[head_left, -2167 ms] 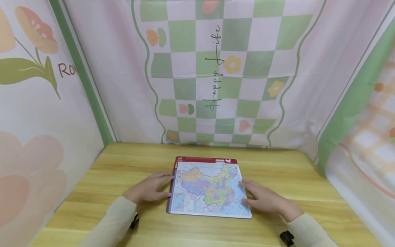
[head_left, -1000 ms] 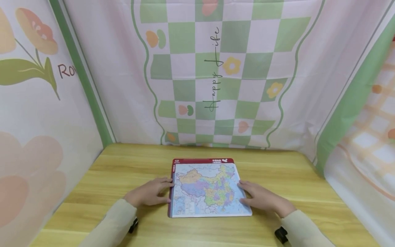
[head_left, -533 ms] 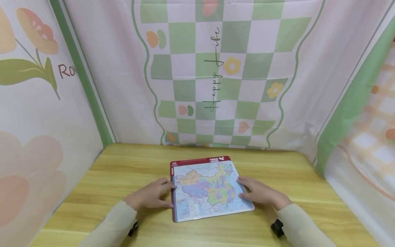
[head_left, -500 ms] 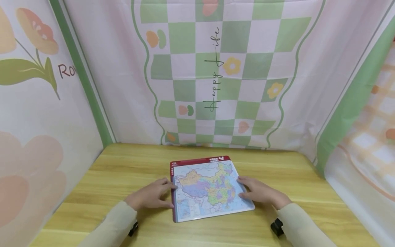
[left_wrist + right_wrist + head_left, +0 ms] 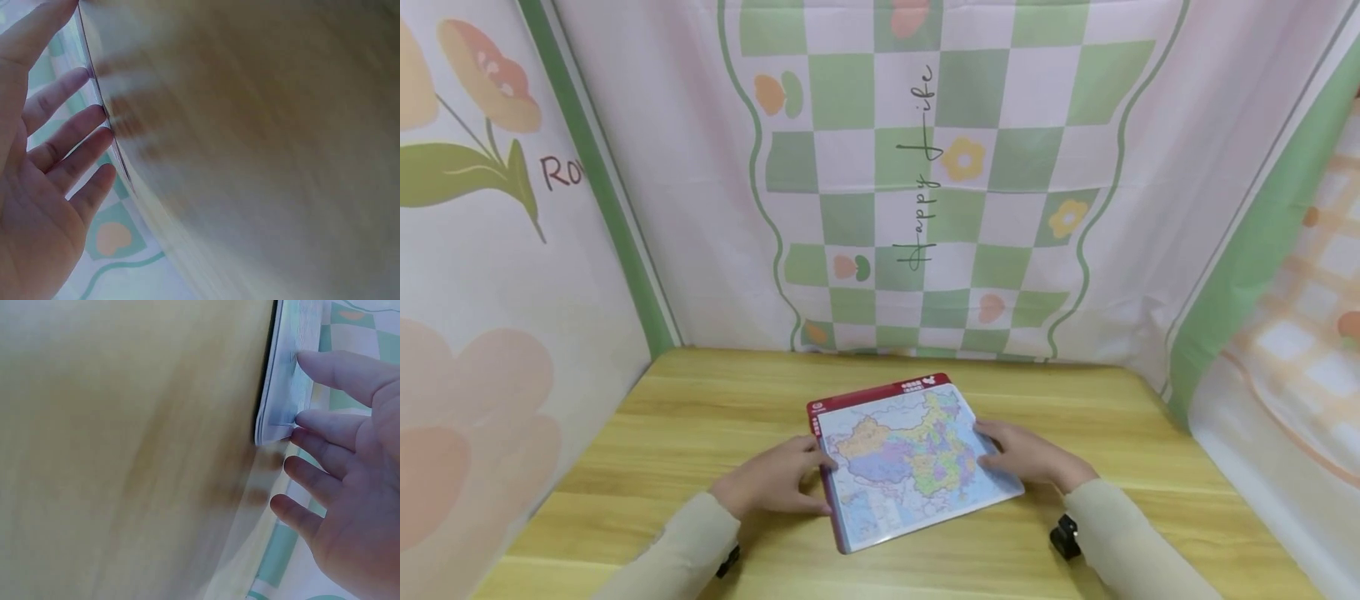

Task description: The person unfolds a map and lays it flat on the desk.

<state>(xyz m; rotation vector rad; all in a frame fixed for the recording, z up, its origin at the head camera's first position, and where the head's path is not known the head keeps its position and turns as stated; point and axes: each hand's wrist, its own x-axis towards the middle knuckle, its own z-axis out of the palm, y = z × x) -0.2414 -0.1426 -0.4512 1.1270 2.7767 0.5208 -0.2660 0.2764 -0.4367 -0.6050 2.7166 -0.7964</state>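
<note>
A flat map board (image 5: 895, 462) lies on the wooden table, turned so that its right side is farther from me. It has a red top border and a coloured map printed on it. My left hand (image 5: 775, 477) touches its left edge, fingers spread and nearly straight; in the left wrist view the fingertips of that hand (image 5: 44, 206) meet the thin edge. On the other side, my right hand (image 5: 1030, 456) rests its thumb and forefinger on the board's right part. The right wrist view has this hand (image 5: 350, 462) with its other fingers extended beside the board's corner (image 5: 275, 419).
Wooden tabletop (image 5: 700, 400) surrounds the board. Behind it hangs a curtain (image 5: 917, 183) with green checks and flowers. More printed cloth hangs at the left (image 5: 482, 292) and right (image 5: 1300, 333). A small black device (image 5: 1065, 537) sits under the right sleeve.
The map board has turned counterclockwise on the table. My left hand has come slightly nearer and to the right with its edge, while my right hand has moved left and farther away.
</note>
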